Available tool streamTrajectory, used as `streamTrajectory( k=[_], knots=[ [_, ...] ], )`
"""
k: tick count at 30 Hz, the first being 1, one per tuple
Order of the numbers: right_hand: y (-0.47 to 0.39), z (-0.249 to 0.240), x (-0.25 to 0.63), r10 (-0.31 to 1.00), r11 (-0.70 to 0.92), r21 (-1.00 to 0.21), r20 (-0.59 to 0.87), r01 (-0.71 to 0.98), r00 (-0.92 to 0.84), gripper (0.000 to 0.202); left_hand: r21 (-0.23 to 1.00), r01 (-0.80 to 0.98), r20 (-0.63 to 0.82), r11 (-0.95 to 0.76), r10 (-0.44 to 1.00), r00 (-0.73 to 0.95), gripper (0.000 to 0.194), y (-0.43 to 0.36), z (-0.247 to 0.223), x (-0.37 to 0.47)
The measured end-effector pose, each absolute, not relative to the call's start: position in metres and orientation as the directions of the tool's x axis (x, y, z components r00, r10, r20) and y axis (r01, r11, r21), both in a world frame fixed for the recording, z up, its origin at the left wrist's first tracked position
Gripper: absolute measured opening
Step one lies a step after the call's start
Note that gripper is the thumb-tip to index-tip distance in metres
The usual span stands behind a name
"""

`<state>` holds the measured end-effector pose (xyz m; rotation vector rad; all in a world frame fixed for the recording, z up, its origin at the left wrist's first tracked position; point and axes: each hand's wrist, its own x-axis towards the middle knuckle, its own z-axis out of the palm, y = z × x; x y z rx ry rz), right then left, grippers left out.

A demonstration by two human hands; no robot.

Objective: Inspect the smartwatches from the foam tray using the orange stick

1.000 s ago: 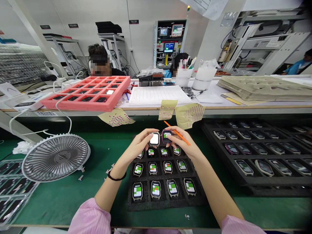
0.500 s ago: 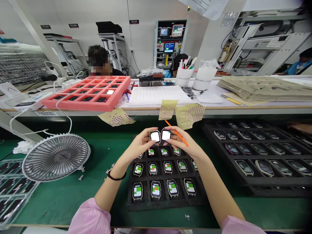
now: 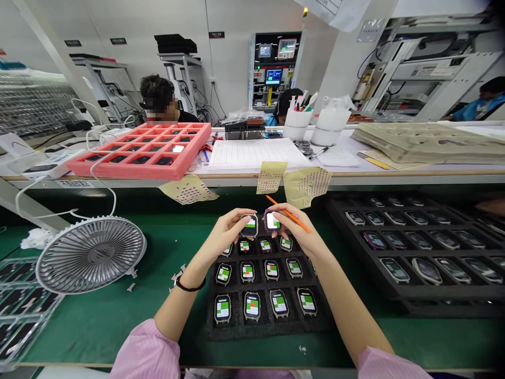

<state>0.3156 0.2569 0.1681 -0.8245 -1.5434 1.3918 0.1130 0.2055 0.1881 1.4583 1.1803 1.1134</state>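
My left hand point(image 3: 230, 229) is closed on a silver-rimmed watch point(image 3: 251, 226), its thumb on the screen, which shows green blocks. Beside it my right hand point(image 3: 296, 225) grips a purple-rimmed watch point(image 3: 271, 221) with a white and green screen, the thumb at its upper part. An orange stick point(image 3: 290, 214) also lies in my right hand, slanting across its back. Both watches are held apart over the far side of a black foam tray point(image 3: 260, 332). Rows of lit watches sit in its compartments, such as one watch point(image 3: 252, 306) in the nearest row.
A grey fan point(image 3: 92, 255) stands at left, beside clear plastic trays point(image 3: 23, 316). Black trays of watches point(image 3: 398, 289) are at right. On the shelf are a pink foam tray point(image 3: 134, 169), papers point(image 3: 256, 153) and white cups point(image 3: 298, 123). People sit beyond.
The left watch's screen went from white to dark with green blocks, and my left thumb moved up onto it. The right watch's screen gained green, with my right thumb higher. The watches are slightly farther apart.
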Motion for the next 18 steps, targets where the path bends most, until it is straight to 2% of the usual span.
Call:
streamTrajectory(
  k=[5, 12, 18],
  knots=[
    [0.2559, 0.1694, 0.3149, 0.904, 0.157, -0.984, 0.176, -0.079, -0.390, 0.025, 0.984, 0.133, 0.097, -0.118, 0.983, 0.158, 0.044, 0.2053, 0.1857, 0.1133],
    [0.2565, 0.1674, 0.3142, 0.913, 0.166, -0.984, 0.177, -0.063, -0.367, 0.025, 0.978, 0.173, 0.091, -0.112, 0.988, 0.128, 0.034, 0.2044, 0.1924, 0.1142],
    [0.2567, 0.1669, 0.3128, 0.927, 0.146, -0.987, 0.161, -0.067, -0.340, 0.026, 0.979, 0.176, 0.083, -0.105, 0.988, 0.130, 0.034, 0.2048, 0.1915, 0.1138]
  ],
)
